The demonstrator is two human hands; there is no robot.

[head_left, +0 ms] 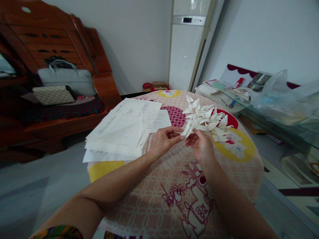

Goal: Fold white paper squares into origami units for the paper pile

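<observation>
My left hand [167, 140] pinches the near-left side of a folded paper piece [188, 127] with pointed tips. On its right side, the fingers of my right hand [200, 142] close on the same piece. Just beyond my hands lies a pile of folded white paper shapes [208, 116], with petal-like points sticking out; where the held piece ends and the pile begins is hard to make out. Left of my left hand rests a thick stack of printed paper sheets [122, 126], with a smaller printed sheet [158, 120] lying over its right edge.
A patterned cloth [159, 189] covers the round table. To the right, a glass table [269, 122] bears a plastic bag [281, 96] and papers [209, 87]. At left stands a wooden bench [104, 83] with a grey bag [67, 79]. A white cabinet-like unit [185, 53] stands behind.
</observation>
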